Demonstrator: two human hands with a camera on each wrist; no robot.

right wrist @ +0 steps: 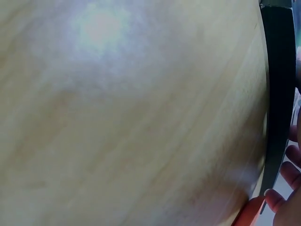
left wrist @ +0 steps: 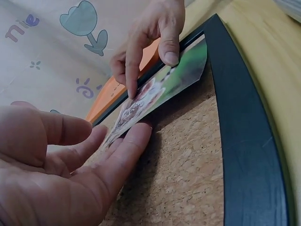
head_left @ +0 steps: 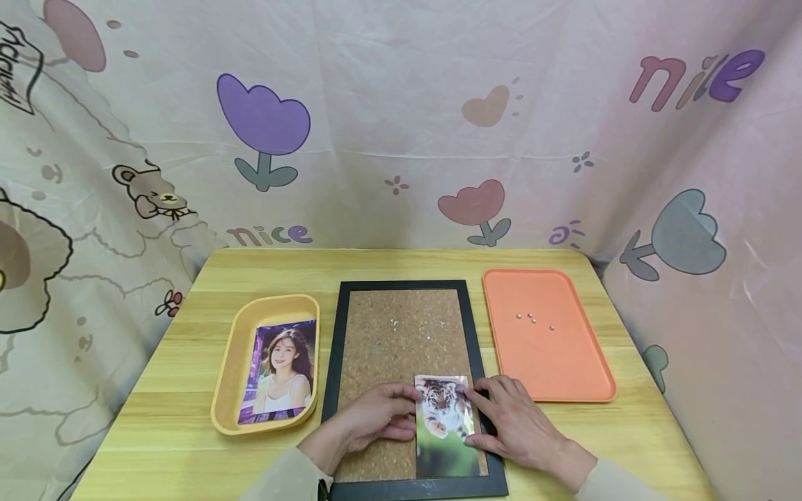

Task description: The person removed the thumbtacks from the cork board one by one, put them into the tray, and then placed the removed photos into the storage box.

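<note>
A tiger photo (head_left: 446,449) lies over the lower right of a cork board (head_left: 382,355) with a black frame. My left hand (head_left: 382,419) is at its left edge. In the left wrist view, this hand's fingertips reach the photo's near edge, which stands raised off the cork, and the thumb is apart from the fingers. My right hand (head_left: 521,426) touches the photo's right side with index fingertip and thumb, both fairly straight. In the right wrist view, only some right-hand fingers (right wrist: 290,174) show beside the black frame (right wrist: 278,94).
To the left stands a yellow tray (head_left: 227,376) holding a portrait photo (head_left: 285,372) on top of another print. An orange tray (head_left: 532,362) at the right bears several tiny shiny pieces (head_left: 532,320). A patterned curtain (head_left: 376,139) hangs behind the wooden table (head_left: 163,417).
</note>
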